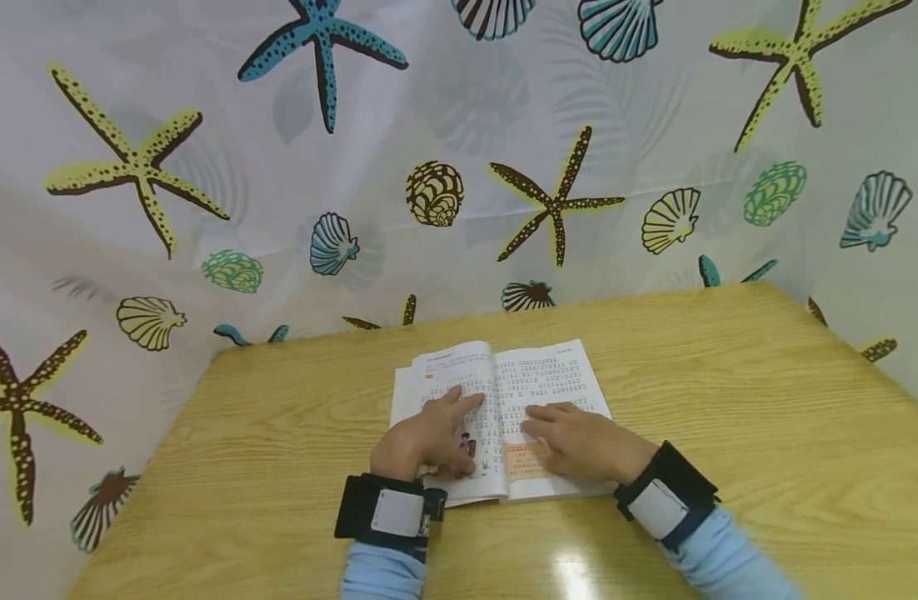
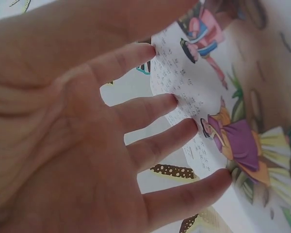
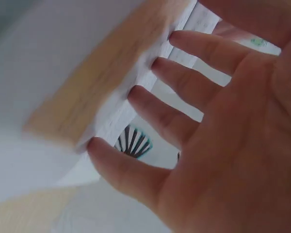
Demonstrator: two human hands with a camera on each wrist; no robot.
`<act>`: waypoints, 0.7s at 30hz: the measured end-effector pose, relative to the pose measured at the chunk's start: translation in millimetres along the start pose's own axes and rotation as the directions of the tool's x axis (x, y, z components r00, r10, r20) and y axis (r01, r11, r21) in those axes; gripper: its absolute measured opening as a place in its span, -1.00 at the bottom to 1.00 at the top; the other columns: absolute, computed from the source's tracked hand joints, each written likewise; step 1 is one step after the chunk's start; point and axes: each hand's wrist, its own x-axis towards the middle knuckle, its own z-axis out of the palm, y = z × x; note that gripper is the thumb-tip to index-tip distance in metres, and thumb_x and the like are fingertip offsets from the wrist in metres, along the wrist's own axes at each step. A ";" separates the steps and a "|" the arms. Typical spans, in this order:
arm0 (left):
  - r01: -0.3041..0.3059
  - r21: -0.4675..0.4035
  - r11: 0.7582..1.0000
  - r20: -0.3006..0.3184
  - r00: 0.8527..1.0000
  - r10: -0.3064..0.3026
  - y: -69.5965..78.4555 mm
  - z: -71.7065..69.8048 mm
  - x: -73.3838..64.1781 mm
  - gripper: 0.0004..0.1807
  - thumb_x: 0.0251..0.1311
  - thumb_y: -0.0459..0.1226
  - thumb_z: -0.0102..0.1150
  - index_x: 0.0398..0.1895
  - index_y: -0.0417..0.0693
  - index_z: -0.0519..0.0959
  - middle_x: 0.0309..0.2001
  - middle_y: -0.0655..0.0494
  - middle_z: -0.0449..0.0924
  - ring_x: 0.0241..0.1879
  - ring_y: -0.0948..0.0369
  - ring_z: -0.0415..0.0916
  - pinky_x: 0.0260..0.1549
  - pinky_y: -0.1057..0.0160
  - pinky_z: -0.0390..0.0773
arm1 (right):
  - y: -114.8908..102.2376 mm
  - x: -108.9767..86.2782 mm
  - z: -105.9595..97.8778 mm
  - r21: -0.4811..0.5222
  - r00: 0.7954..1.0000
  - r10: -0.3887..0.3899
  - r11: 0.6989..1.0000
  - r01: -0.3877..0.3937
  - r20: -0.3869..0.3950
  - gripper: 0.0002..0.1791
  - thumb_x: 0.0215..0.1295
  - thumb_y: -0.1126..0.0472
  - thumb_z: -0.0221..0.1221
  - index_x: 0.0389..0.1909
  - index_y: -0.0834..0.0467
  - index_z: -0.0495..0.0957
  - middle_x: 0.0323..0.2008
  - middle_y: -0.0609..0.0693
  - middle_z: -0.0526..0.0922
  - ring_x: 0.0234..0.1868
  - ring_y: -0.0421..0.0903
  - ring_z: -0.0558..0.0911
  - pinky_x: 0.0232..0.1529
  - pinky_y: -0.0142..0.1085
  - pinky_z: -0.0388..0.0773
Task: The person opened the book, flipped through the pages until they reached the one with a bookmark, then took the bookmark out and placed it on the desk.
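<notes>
An opened book (image 1: 537,375) with printed text lies on the wooden table, its spine running between both hands. On the left page rests my left hand (image 1: 432,433), fingers spread and fingertips touching the paper. The left wrist view shows those fingertips against a page with coloured drawings of people (image 2: 237,138). My right hand (image 1: 582,442) lies on the right page, beside an orange text box (image 1: 525,461). In the right wrist view the fingers (image 3: 165,114) are extended, their tips touching the page. Neither hand grips anything.
The wooden table (image 1: 729,400) spreads out around the book. Behind it hangs a white cloth (image 1: 444,108) printed with starfish and shells, which continues along the left and right sides. Each wrist wears a black strap (image 1: 669,492) above a light blue sleeve (image 1: 729,554).
</notes>
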 end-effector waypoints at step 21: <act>0.008 -0.015 1.000 0.012 1.000 -0.007 0.8 -1.7 -0.7 0.02 -0.02 -0.33 0.59 0.56 0.08 0.27 0.60 -0.08 0.00 0.54 -0.21 -0.07 0.40 -0.26 0.12 | 47.9 -11.8 -16.6 0.034 0.955 0.278 0.959 -0.282 0.101 -0.37 0.25 0.25 0.33 0.33 0.36 0.46 0.43 0.37 0.28 0.36 0.47 0.29 0.28 0.28 0.33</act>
